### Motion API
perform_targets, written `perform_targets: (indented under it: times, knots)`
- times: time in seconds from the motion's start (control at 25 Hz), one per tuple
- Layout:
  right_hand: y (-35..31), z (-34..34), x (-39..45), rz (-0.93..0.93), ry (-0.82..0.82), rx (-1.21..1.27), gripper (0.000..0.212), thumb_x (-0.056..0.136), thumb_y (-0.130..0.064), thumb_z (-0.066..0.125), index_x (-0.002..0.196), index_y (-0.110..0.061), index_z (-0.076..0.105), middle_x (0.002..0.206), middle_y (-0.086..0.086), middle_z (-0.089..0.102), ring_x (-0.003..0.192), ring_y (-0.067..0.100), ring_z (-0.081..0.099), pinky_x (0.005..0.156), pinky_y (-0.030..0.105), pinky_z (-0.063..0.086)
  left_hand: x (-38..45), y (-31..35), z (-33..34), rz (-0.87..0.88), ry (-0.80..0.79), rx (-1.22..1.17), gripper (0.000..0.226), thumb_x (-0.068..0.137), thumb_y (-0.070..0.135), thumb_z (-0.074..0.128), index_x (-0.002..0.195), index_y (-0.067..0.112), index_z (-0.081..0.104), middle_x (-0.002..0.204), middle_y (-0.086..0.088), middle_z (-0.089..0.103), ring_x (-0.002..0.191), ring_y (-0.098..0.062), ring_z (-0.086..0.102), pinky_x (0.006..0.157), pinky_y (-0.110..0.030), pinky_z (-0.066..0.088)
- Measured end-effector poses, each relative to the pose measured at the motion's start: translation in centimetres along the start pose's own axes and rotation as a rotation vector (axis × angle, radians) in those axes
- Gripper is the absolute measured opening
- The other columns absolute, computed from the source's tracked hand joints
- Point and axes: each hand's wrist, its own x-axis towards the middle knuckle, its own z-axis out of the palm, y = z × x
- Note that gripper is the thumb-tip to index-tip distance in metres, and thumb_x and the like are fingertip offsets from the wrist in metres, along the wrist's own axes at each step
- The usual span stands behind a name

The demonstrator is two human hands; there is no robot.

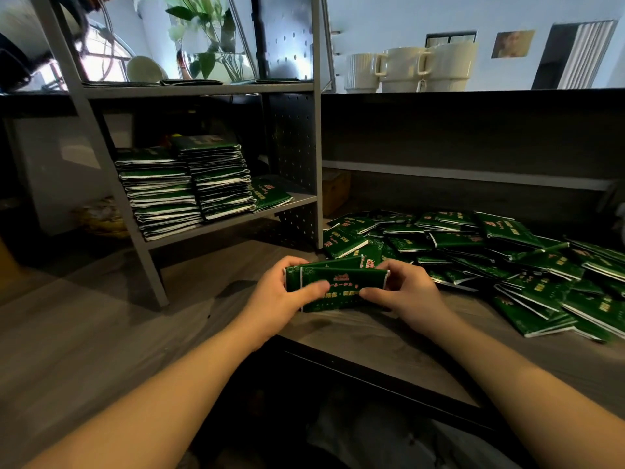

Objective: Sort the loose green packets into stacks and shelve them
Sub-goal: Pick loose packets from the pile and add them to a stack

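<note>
A small stack of green packets (341, 282) is held just above the desk, in front of me. My left hand (274, 299) grips its left end, thumb across the front. My right hand (402, 292) grips its right end the same way. A big loose heap of green packets (490, 258) spreads over the desk to the right. On the grey metal rack's lower shelf (297, 200) stand two tall stacks of packets (182, 187), with a single packet (269, 192) lying beside them.
The rack's slanted leg (148, 265) stands on the wooden desk (101, 316) left of my hands. Flat packets lie on the upper shelf (189, 83) under a plant in a glass vase (216, 62). Three white mugs (412, 67) sit on the dark ledge behind.
</note>
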Motion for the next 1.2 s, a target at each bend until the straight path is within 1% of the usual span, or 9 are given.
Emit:
perform_targets:
  times: [0.12, 0.36, 0.48, 0.6, 0.68, 0.8, 0.92, 1.08, 1.2]
  knots:
    - [0.0, 0.0, 0.1, -0.029, 0.053, 0.105, 0.027, 0.077, -0.012, 0.084, 0.095, -0.018, 0.064, 0.084, 0.006, 0.068, 0.071, 0.013, 0.064, 0.063, 0.027, 0.057, 0.2, -0.3, 0.1, 0.033, 0.036, 0.120, 0.025, 0.085, 0.014, 0.079, 0.104, 0.020, 0.064, 0.098, -0.003, 0.074, 0.092, -0.018, 0.072, 0.082, -0.033, 0.059]
    - [0.1, 0.2, 0.1, -0.014, -0.059, 0.053, 0.016, 0.087, -0.014, 0.075, 0.098, -0.025, 0.070, 0.092, 0.002, 0.076, 0.086, 0.017, 0.072, 0.075, 0.028, 0.060, 0.4, -0.3, 0.1, -0.077, 0.050, -0.068, 0.015, 0.096, 0.006, 0.061, 0.104, 0.018, 0.064, 0.102, -0.001, 0.076, 0.096, -0.015, 0.072, 0.080, -0.025, 0.055]
    - [0.2, -0.5, 0.4, 0.022, 0.191, -0.137, 0.007, 0.093, -0.030, 0.068, 0.096, -0.024, 0.070, 0.087, -0.001, 0.073, 0.082, 0.016, 0.069, 0.075, 0.035, 0.056, 0.6, -0.5, -0.3, -0.082, 0.199, -0.049, 0.012, 0.097, 0.008, 0.058, 0.102, 0.018, 0.063, 0.093, 0.006, 0.075, 0.088, -0.007, 0.070, 0.069, -0.016, 0.049]
    - [0.2, -1.0, 0.3, 0.095, 0.233, -0.406, 0.028, 0.092, -0.047, 0.063, 0.091, -0.020, 0.071, 0.083, -0.004, 0.071, 0.077, 0.008, 0.063, 0.069, 0.030, 0.050, 0.5, -0.5, -0.6, -0.095, 0.329, -0.029, 0.017, 0.098, 0.011, 0.056, 0.114, 0.016, 0.060, 0.105, 0.008, 0.070, 0.097, 0.002, 0.067, 0.078, -0.014, 0.052]
    - [-0.3, -0.4, 0.4, 0.158, 0.140, -0.481, 0.039, 0.089, -0.056, 0.063, 0.086, -0.018, 0.071, 0.079, -0.003, 0.070, 0.073, 0.009, 0.064, 0.068, 0.032, 0.054, 0.5, -0.5, -0.7, -0.138, 0.353, -0.050, 0.025, 0.097, 0.011, 0.055, 0.122, 0.015, 0.060, 0.117, -0.001, 0.067, 0.111, -0.015, 0.064, 0.093, -0.032, 0.054]
    - [-1.3, 0.8, 1.3, 0.232, 0.148, -0.545, 0.062, 0.080, -0.069, 0.066, 0.072, -0.008, 0.070, 0.063, 0.001, 0.066, 0.060, 0.017, 0.063, 0.060, 0.033, 0.053, 0.7, -0.4, -0.8, -0.157, 0.361, -0.095, 0.022, 0.093, 0.001, 0.054, 0.096, 0.021, 0.061, 0.095, -0.001, 0.068, 0.088, -0.017, 0.066, 0.066, -0.027, 0.049]
    - [-2.2, 2.1, 2.1, 0.340, 0.214, -0.619, 0.068, 0.072, -0.075, 0.068, 0.057, -0.009, 0.058, 0.052, 0.000, 0.053, 0.051, 0.020, 0.054, 0.054, 0.028, 0.042, 0.7, -0.4, -1.0, -0.173, 0.354, -0.120, 0.026, 0.090, -0.004, 0.053, 0.094, 0.021, 0.060, 0.091, 0.000, 0.067, 0.081, -0.010, 0.064, 0.062, -0.024, 0.046]
    - [-2.5, 3.1, 2.8, 0.468, 0.184, -0.643, 0.055, 0.071, -0.066, 0.076, 0.071, -0.014, 0.060, 0.071, -0.001, 0.063, 0.074, 0.022, 0.063, 0.088, 0.039, 0.047, 0.9, -0.7, -1.2, -0.177, 0.348, -0.152, 0.027, 0.089, -0.004, 0.051, 0.094, 0.020, 0.061, 0.091, 0.000, 0.068, 0.082, -0.011, 0.065, 0.063, -0.025, 0.047]
    - [-2.2, 2.1, 2.8, 0.476, 0.191, -0.406, 0.039, 0.077, -0.048, 0.080, 0.071, -0.014, 0.062, 0.067, 0.002, 0.062, 0.069, 0.022, 0.061, 0.083, 0.043, 0.049, 1.0, -0.9, -1.2, -0.181, 0.338, -0.191, 0.022, 0.093, 0.001, 0.049, 0.091, 0.019, 0.060, 0.092, -0.003, 0.068, 0.082, -0.014, 0.066, 0.066, -0.028, 0.048]
